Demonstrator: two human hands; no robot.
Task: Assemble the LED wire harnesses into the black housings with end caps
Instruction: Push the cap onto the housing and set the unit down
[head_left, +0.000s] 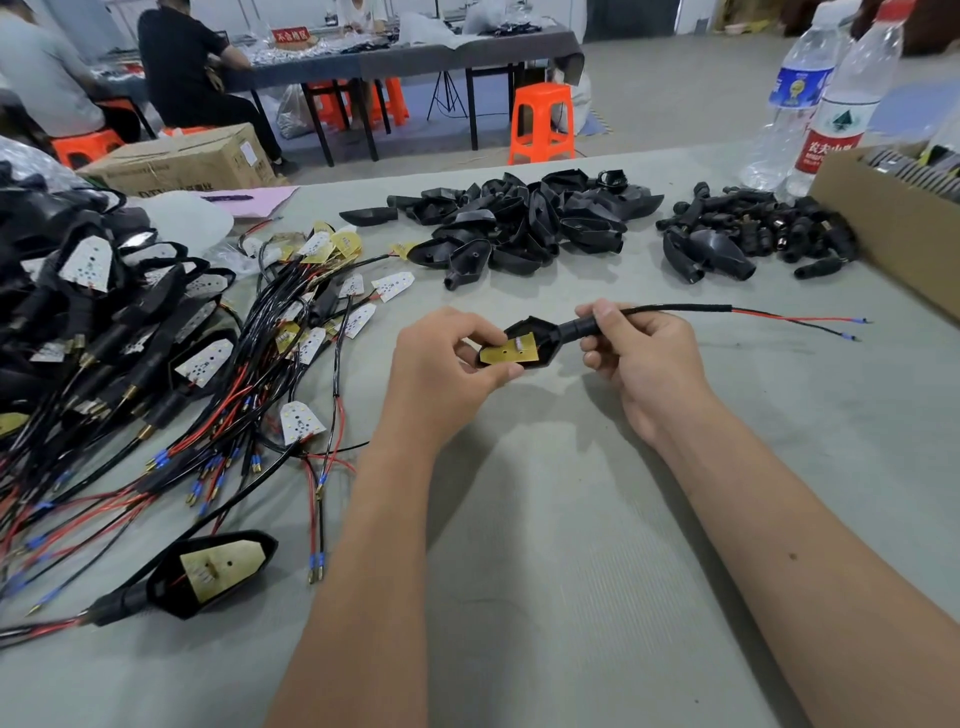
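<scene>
Left hand (441, 364) curled round the wide end of a black housing (524, 347), thumb and fingers pinching its rim, with the yellow back of an LED board (510, 350) seated inside. Right hand (631, 353) just beside, gripping the black end cap (581, 328) at the housing's narrow neck, thumb on top; from under that thumb a black sleeved wire (675, 309) running out to the right and splitting into red and black leads with blue-tipped ends (both lying on the grey table cover (545, 571)). Beyond the hands, a heap of loose black housings (524, 218), and further right a smaller heap of end caps (763, 228) next to a cardboard box (893, 223) and two water bottles (836, 98). Left of the left hand, a tangle of LED wire harnesses (249, 374) with white and yellow boards. Nearer, below and left of the left forearm, one finished housing (208, 571) with its board fitted and cable attached, lying flat
</scene>
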